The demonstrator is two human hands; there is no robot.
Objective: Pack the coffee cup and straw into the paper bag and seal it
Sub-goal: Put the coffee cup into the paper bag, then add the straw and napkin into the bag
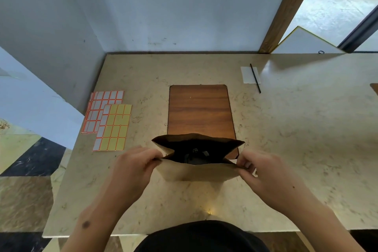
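Matt kraft paper bag (196, 172); glossy marble table (296, 129); wood-grain board (199, 108).

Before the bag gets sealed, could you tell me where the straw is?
In the head view the straw lies far right on the counter, across a white napkin, outside the paper bag.

Bare counter (296, 129) around straw (255, 78); wall (163, 6) behind.

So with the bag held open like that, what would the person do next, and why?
Probably let go with the right hand and reach for the black straw, which lies on a white napkin at the far right of the counter. Both hands pinch the paper bag at its mouth, holding it open, and a dark cup lid seems to sit inside already, so the straw looks like the missing item.
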